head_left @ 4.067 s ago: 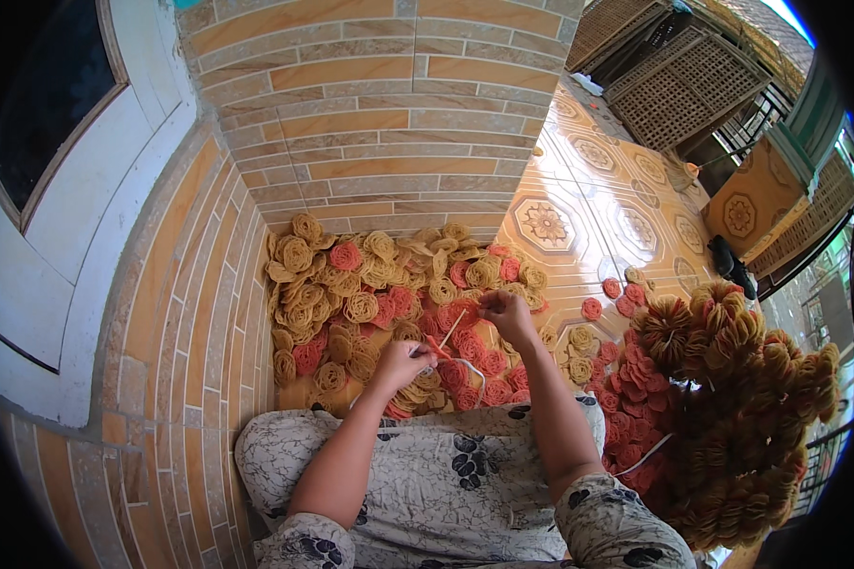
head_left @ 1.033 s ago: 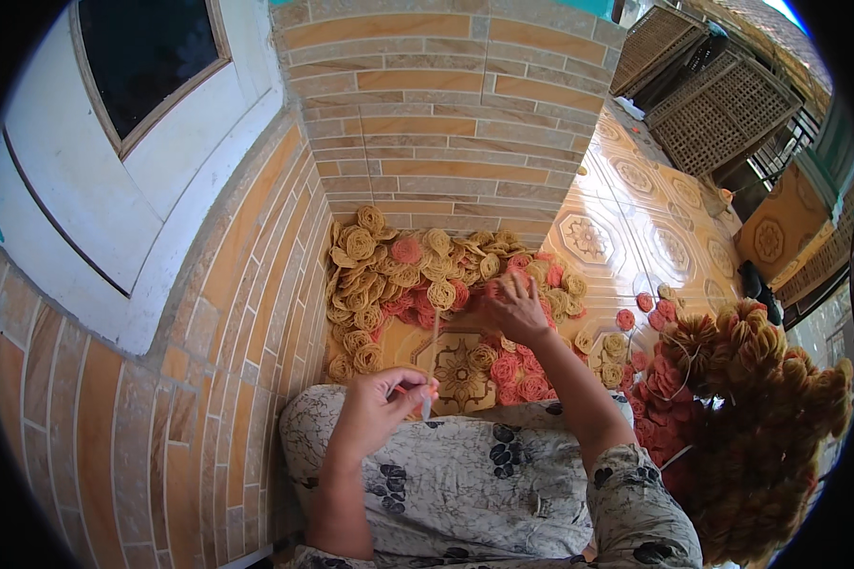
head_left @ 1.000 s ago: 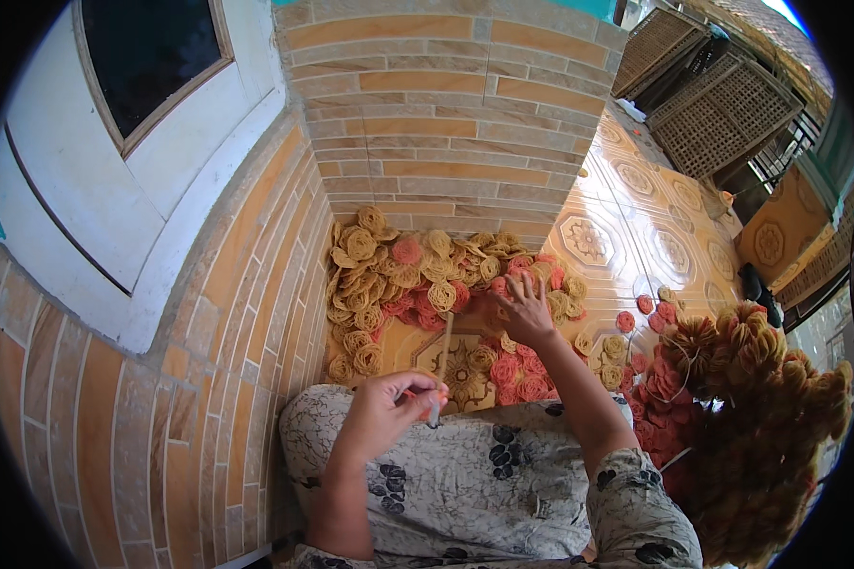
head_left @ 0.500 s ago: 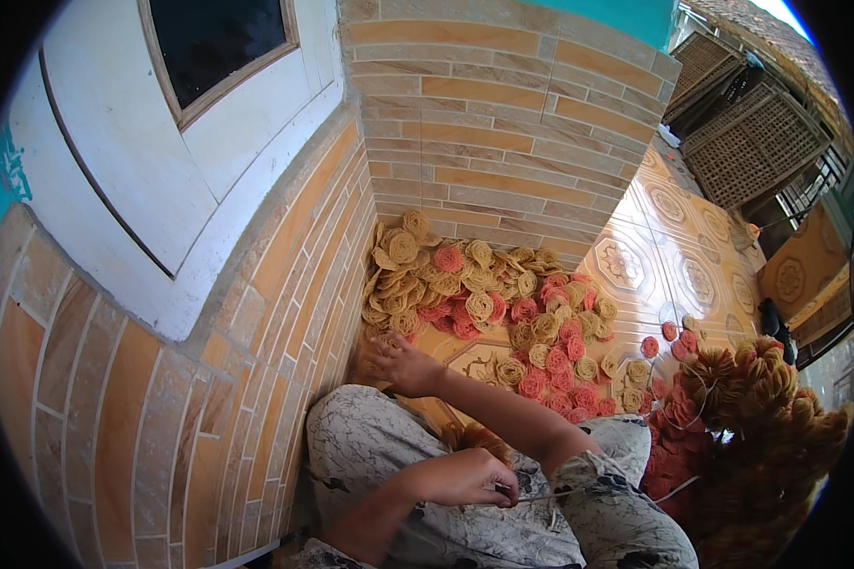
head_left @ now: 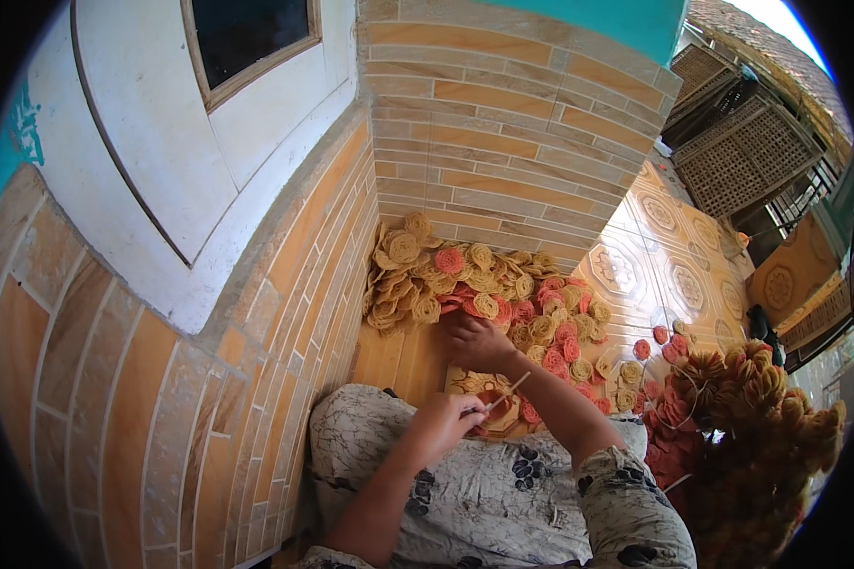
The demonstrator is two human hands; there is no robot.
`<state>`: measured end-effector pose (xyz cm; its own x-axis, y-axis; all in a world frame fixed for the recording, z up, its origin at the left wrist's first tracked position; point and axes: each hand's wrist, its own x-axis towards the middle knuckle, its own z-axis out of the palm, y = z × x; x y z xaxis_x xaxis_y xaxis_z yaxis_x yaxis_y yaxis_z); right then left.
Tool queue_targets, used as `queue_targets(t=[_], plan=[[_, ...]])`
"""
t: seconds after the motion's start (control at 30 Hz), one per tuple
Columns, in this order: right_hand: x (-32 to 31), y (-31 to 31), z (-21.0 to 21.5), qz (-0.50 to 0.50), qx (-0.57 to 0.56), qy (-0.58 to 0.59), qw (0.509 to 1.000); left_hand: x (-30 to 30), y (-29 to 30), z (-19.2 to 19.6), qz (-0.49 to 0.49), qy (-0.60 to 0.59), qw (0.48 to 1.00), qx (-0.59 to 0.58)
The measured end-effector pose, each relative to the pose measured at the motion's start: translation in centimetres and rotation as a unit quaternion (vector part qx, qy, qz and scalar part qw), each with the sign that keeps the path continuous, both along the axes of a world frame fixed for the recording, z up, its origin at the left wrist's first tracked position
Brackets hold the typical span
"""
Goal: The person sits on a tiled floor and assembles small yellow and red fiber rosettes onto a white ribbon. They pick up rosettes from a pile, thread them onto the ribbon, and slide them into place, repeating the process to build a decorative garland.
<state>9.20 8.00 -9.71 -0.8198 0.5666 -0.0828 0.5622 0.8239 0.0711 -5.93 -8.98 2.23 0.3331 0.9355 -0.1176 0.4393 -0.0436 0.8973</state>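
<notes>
My left hand (head_left: 439,425), above my patterned trousers, is closed round a thin pale stick (head_left: 513,386) that points up to the right. Below the stick lies a reddish-brown round thing (head_left: 499,408), partly covered. Farther forward, my right hand (head_left: 479,343) rests at the near edge of the heap of ruffled rosettes. Its fingers look stretched out and touch the edge of the pile; the fingertips are partly hidden. Straw-yellow rosettes (head_left: 403,275) fill the corner, and pink rosettes (head_left: 562,341) mix with yellow ones to the right.
A tiled wall (head_left: 503,123) backs the heap, and another tiled wall runs along my left below a white door (head_left: 142,123). To my right stands a large brown-yellow tufted bunch (head_left: 759,436). Woven racks (head_left: 745,156) lean beyond the patterned tile floor (head_left: 669,247).
My right hand has moved right and forward from beside the left wall to the heap. My left hand has lifted forward with the stick, which now tilts upward.
</notes>
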Motion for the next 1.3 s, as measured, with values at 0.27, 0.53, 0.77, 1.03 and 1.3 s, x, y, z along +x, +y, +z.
queue_targets(t=[0.27, 0.53, 0.77, 1.03, 1.3], plan=[[11.1, 0.6, 2.7, -0.091, 0.071, 0.037, 0.993, -1.0, 9.4, -3.3, 0.004, 0.069, 0.998, 0.001], [15.8, 0.2, 4.6, -0.323, -0.339, 0.671, 0.575, 0.6, 15.5, -14.7, 0.129, 0.098, 0.985, -0.062], [15.7, -0.5, 2.5, -0.284, -0.598, 0.700, 0.269, 6.8, 14.6, -13.7, 0.028, -0.182, 0.956, -0.227], [13.8, 1.3, 2.0, -0.336, -0.527, 0.710, 0.325, 7.4, 14.6, -11.2, 0.011, -0.121, 0.978, -0.168], [12.7, 0.3, 3.7, -0.263, -0.413, 0.638, 0.594, 7.3, 15.3, -13.4, 0.019, -0.098, 0.984, -0.147]])
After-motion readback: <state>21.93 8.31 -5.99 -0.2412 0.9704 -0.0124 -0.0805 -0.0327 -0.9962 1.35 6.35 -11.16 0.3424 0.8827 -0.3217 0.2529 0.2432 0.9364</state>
